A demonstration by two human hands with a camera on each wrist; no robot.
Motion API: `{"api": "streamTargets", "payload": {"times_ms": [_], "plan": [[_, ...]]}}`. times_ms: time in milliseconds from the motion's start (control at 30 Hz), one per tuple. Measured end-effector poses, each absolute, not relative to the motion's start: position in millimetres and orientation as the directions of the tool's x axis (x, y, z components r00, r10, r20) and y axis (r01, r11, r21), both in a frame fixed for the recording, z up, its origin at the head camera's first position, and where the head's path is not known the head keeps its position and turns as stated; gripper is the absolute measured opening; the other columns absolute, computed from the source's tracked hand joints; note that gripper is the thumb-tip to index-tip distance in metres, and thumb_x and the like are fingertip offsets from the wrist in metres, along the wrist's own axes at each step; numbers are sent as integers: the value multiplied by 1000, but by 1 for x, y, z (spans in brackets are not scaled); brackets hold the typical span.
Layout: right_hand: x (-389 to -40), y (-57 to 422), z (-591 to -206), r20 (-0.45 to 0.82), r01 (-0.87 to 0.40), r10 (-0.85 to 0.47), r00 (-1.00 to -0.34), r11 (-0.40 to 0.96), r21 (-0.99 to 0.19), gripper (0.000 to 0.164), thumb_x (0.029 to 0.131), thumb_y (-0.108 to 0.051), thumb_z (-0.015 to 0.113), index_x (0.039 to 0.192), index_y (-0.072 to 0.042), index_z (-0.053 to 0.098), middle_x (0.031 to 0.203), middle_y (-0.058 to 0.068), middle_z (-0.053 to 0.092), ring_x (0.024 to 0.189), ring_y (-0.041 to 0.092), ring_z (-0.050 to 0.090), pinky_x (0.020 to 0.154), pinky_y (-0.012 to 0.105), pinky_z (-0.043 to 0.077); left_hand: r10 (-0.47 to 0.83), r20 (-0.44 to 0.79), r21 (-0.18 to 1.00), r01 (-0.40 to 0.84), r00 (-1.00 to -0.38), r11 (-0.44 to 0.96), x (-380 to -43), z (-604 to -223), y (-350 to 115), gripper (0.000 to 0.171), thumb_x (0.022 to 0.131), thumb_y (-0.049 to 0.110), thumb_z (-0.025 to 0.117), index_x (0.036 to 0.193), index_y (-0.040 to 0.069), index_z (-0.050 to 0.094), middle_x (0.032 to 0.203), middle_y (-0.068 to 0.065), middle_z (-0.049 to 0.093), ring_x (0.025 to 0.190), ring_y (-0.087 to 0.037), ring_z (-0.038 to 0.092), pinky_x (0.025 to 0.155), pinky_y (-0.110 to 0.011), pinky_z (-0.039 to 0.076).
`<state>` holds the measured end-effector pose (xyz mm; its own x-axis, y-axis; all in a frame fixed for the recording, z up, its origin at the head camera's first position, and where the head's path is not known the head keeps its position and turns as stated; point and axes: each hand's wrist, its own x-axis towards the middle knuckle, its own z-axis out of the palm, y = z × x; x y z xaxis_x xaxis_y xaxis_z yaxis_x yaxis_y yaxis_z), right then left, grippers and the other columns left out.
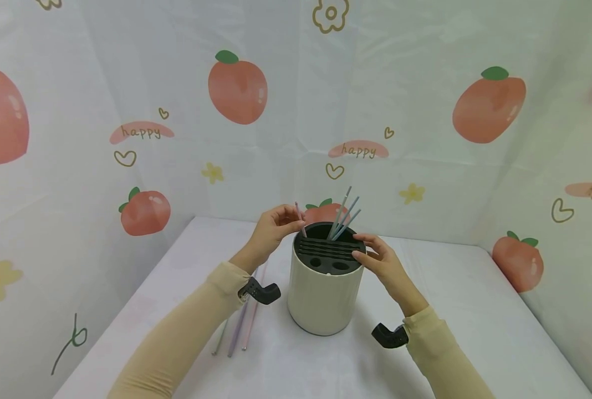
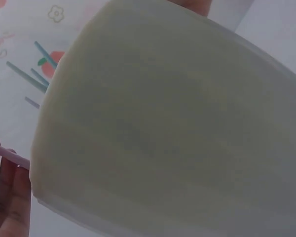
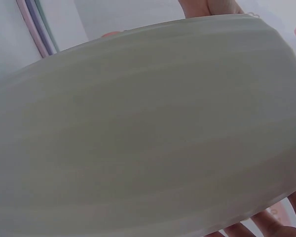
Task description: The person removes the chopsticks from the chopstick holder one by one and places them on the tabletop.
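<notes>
A thin pink stick [image 1: 300,219] stands at the left of the round holder, its lower end down inside the rim. My left hand [image 1: 275,226] pinches this stick between thumb and fingers, close over the rim. The holder [image 1: 325,299] is a cream cylinder with a black slotted insert [image 1: 326,250]; it stands upright. Several green and blue sticks [image 1: 344,215] lean to the right in its large back opening. My right hand [image 1: 382,260] rests on the holder's right rim, thumb and fingers apart. In the right wrist view, its fingers [image 3: 266,223] lie spread along the holder's side.
A green stick [image 1: 220,339], a purple stick [image 1: 237,330] and a pink stick [image 1: 250,327] lie on the white table [image 1: 286,371], left of the holder and partly under my left forearm. A white cloth with printed fruit [image 1: 296,111] hangs behind the table.
</notes>
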<state>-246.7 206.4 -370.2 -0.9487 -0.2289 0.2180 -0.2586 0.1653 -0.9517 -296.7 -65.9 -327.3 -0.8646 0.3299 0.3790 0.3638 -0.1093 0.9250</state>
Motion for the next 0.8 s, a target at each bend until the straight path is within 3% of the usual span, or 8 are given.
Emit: {"api": "streamTargets", "payload": {"times_ms": [167,367,567,667,800], "plan": [[-247,207,-370,212,-254,-229,-950,174,-951,45,97,-15,58,138,-1,44,138,17,43,112,13,55,93,22,46,291,429,903,406,-855,-137,-299,-316,-67,10,89,-1,66,95,4,62,95,0,66,90,-12,65,86,-32,56],[-246,206,-369,215,-257,-230,-949,172,-951,45,97,-15,58,138,-1,44,138,19,43,111,11,56,92,21,46,177,534,839,492,-827,-235,-295,-275,-75,19,88,-6,64,89,13,63,91,3,66,84,-9,63,80,-26,57],[-247,207,-370,220,-256,-219,-951,152,-955,45,96,-15,59,137,0,44,136,15,45,109,7,58,91,19,48,-44,612,689,560,-790,-461,-292,-229,-93,16,90,-7,61,97,6,65,87,-1,66,79,-10,65,74,-22,57],[-247,207,-371,223,-260,-219,-950,153,-954,45,96,-16,60,136,-1,44,134,12,46,109,8,58,91,19,48,-148,599,646,584,-787,-491,-294,-217,-108,13,89,-3,65,101,3,66,88,-3,65,78,-12,64,71,-21,57],[-247,206,-371,226,-263,-223,-948,155,-952,45,96,-16,60,136,-1,44,134,13,46,110,9,57,91,20,48,-222,495,699,537,-840,-473,-299,-221,-133,15,86,3,71,101,2,69,87,-4,65,76,-13,63,68,-20,57]]}}
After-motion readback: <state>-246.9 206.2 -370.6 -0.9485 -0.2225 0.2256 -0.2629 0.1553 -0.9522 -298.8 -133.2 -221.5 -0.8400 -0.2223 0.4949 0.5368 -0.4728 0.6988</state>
